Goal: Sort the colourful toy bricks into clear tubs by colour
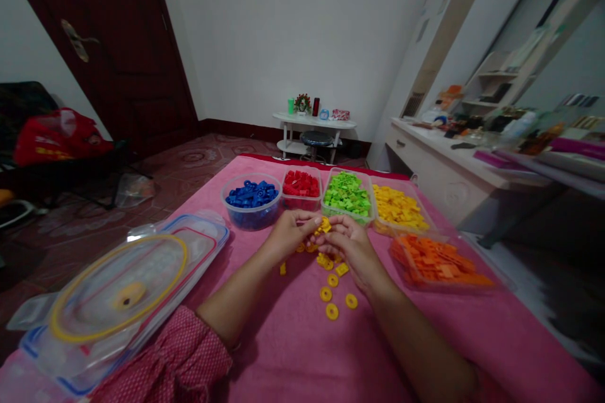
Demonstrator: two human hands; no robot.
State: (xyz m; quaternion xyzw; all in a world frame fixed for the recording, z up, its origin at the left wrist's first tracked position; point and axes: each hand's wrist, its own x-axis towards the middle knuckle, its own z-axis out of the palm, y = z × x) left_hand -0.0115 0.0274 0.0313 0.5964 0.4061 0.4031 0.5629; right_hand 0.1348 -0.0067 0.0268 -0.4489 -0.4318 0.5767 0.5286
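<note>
Both hands pinching yellow pieces; tub rims just beyond, pink cloth open nearside.

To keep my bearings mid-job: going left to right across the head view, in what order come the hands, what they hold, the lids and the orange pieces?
Lids, left hand, held yellow pieces, right hand, orange pieces.

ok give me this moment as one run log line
left hand: gripping yellow pieces; right hand: touching same pieces; pink cloth: loose yellow discs; orange pieces: right of hands
</note>
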